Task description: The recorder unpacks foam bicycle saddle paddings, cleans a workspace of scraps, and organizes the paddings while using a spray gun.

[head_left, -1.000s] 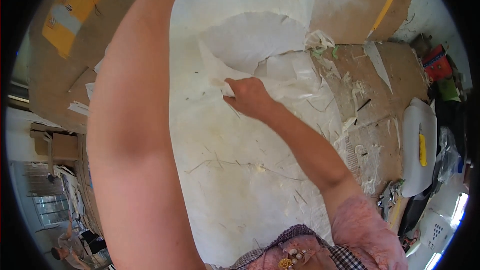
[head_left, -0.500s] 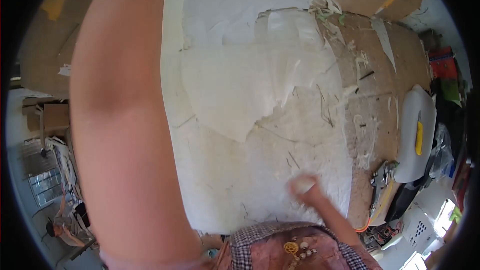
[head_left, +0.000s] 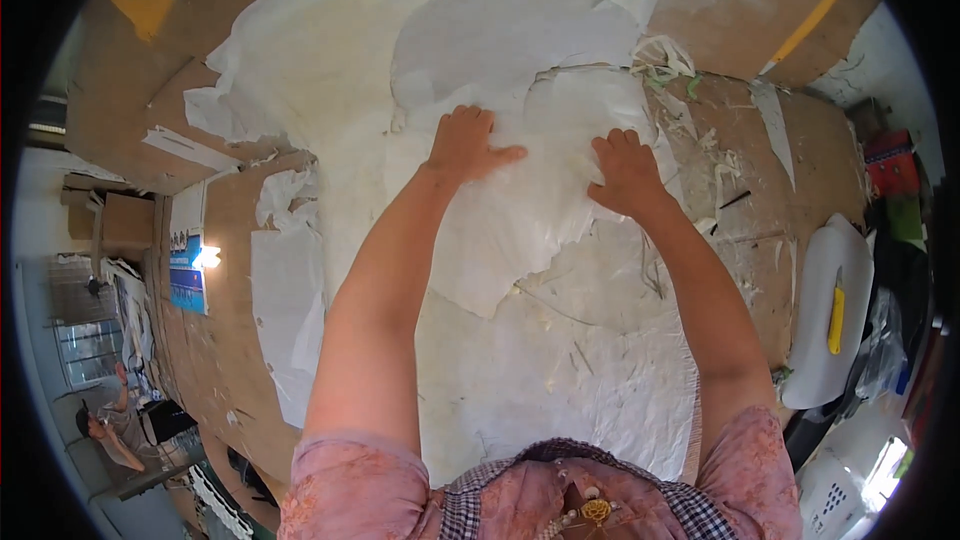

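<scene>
Both my arms reach forward over a large, thin white sheet [head_left: 560, 380] laid on the table. My left hand [head_left: 466, 145] lies palm down on an irregular whitish piece [head_left: 500, 230] with ragged edges, its thumb stretched out to the right. To its right, my right hand [head_left: 628, 174] presses down on the same pale layer, fingers a little bent and thumb apart. Neither hand holds anything. Beyond them is a greyish rounded piece [head_left: 500, 35], flat on the white sheet. Wrinkles and torn edges run through the layers.
Brown cardboard [head_left: 770, 180] with scraps and shreds covers the right side. A yellow cutter [head_left: 836, 320] rests on a rounded white object [head_left: 815, 370] at the right edge. White paper pieces [head_left: 285, 330] lie at left. Another person [head_left: 125, 430] is at the far left.
My left arm, which crossed close before the view, has drawn back, and its hand now rests on the pale layer. My right hand has moved from the near side forward onto it.
</scene>
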The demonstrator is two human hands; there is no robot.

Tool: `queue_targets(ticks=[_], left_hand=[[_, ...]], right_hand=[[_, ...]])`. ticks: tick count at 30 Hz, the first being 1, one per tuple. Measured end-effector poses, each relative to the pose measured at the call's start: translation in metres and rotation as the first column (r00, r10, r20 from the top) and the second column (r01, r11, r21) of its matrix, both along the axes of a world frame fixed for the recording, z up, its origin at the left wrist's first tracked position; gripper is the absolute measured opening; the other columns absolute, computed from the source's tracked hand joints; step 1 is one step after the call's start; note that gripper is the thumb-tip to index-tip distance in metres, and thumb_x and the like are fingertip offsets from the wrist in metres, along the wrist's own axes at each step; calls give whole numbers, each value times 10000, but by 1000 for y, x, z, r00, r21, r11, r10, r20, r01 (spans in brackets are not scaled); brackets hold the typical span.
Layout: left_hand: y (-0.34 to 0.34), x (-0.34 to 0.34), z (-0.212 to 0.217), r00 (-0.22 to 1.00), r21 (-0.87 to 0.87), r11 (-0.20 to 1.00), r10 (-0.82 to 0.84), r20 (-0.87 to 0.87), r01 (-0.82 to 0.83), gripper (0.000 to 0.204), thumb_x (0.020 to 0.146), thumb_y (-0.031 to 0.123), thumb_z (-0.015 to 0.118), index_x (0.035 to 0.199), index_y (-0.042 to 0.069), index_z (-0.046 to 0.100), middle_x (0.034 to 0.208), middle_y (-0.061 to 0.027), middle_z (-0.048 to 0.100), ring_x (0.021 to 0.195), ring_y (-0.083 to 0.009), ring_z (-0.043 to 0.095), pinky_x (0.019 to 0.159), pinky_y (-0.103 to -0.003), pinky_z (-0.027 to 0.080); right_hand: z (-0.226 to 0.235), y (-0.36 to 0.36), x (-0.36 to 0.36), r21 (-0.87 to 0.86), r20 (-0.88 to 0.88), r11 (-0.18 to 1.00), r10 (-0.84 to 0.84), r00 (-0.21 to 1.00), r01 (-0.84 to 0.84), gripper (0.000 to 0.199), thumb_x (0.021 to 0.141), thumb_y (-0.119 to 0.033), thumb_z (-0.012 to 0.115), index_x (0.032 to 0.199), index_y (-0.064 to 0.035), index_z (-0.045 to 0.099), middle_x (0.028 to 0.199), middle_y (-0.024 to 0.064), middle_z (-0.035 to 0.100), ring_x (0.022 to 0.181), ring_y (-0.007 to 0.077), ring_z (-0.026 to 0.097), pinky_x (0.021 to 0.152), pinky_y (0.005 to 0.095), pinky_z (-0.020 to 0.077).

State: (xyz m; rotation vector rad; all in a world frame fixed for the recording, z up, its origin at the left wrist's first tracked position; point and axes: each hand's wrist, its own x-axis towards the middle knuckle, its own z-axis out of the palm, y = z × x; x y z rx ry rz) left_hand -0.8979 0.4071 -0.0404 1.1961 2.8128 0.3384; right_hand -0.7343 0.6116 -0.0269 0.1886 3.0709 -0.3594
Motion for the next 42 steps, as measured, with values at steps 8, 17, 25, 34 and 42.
queue_targets(ticks=[8,17,25,34,42], left_hand=[[18,-1,-6,979,-224,974,6,204,40,576,736,608,563,592,51,587,649,-94,600,689,-267,576,624,-371,445],[-36,17,-5,999,419,908,-24,31,8,498,723,500,627,554,38,553,562,-101,555,593,-298,527,588,-380,426],[-10,-3,-11,973,44,987,-160,164,155,373,734,403,650,592,60,607,547,-80,563,551,-272,531,552,-374,424],[-40,12,-23,1000,302,953,-10,17,4,383,781,292,624,511,37,527,571,-98,542,624,-283,537,582,-400,408],[-35,21,3,955,601,754,119,272,-265,236,755,246,670,805,24,605,825,-113,599,827,-267,549,745,-349,439]], right_hand=[[-29,36,-40,17,26,999,-33,999,32,191,676,-55,547,863,-37,582,886,131,605,892,306,578,733,404,499],[-34,-27,-42,-202,-353,947,169,920,-251,552,634,5,564,1178,-74,525,1210,117,497,1100,310,452,909,397,393],[-23,-65,-94,-120,-37,989,80,996,-83,274,657,-94,634,927,-69,599,1018,85,595,986,265,541,778,380,464],[-16,-62,-49,-208,-46,950,227,973,-232,136,623,-64,563,757,-65,586,739,126,580,748,314,568,636,404,459],[-14,-85,21,-135,-83,977,157,984,-167,684,592,-358,738,1172,-92,493,1254,155,422,1230,338,329,985,532,254]])
